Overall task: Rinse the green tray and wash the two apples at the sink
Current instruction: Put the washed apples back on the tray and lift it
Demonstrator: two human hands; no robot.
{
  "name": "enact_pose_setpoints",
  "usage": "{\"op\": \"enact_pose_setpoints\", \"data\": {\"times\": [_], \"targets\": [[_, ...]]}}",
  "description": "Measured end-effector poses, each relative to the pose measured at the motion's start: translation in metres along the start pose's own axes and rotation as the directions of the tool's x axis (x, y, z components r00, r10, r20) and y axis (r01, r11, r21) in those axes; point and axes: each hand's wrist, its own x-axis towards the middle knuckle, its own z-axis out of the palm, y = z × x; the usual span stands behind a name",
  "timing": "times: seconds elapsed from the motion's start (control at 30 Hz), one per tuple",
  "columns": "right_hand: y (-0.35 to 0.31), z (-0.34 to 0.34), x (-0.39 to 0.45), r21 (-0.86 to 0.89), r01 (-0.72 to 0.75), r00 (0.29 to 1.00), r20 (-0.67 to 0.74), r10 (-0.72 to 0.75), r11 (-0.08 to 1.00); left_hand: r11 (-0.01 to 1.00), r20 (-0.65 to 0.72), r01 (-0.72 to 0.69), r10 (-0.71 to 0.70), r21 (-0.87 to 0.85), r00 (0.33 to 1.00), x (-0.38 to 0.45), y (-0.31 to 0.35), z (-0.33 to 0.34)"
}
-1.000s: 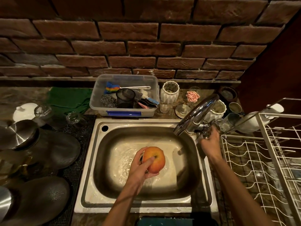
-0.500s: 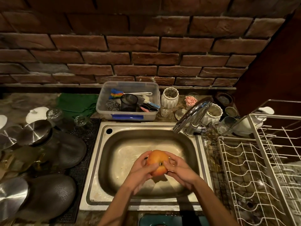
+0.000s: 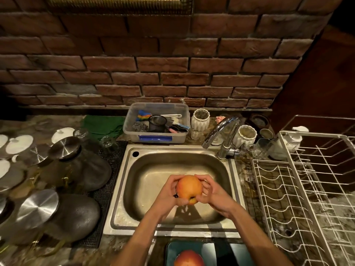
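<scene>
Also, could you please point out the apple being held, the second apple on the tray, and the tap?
held apple (image 3: 189,188), head view, on its orange upper face.
second apple (image 3: 189,258), head view, on its top, at the bottom edge.
tap (image 3: 221,129), head view, on the curved spout.

Your hands hide the sides of the held apple (image 3: 189,187). The bottom edge cuts off the second apple (image 3: 189,258) and the tray (image 3: 194,246) under it.

A dim red brick wall (image 3: 172,73) backs a mottled stone counter (image 3: 57,121) under warm light.
</scene>
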Motion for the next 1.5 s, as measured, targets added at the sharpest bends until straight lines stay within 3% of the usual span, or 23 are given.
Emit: {"op": "enact_pose_setpoints", "data": {"times": [0.2, 0.47, 0.63, 0.9, 1.5], "targets": [[-0.017, 0.006, -0.017, -0.031, 0.114, 0.991, -0.069, -0.116, 0.993, 0.996, -0.058, -0.063, 0.066, 0.056, 0.996, -0.014, 0.024, 0.012], [-0.016, -0.006, -0.041, 0.019, -0.07, 0.987, -0.143, 0.072, 0.997, 0.99, -0.001, 0.116, -0.116, 0.084, 0.993, -0.034, 0.028, 0.03], [-0.015, -0.007, -0.066, -0.031, -0.12, 0.966, -0.234, 0.11, 0.992, 0.98, -0.032, 0.183, -0.181, 0.073, 0.983, -0.049, 0.032, 0.051], [-0.006, -0.02, -0.12, -0.003, -0.147, 0.957, -0.255, 0.141, 0.989, 0.966, -0.037, 0.226, -0.223, 0.126, 0.974, -0.08, 0.038, 0.094], [0.062, -0.026, -0.208, -0.011, -0.262, 0.928, -0.277, 0.249, 0.965, 0.93, -0.047, 0.368, -0.367, 0.017, 0.929, -0.151, -0.036, 0.153]]}}
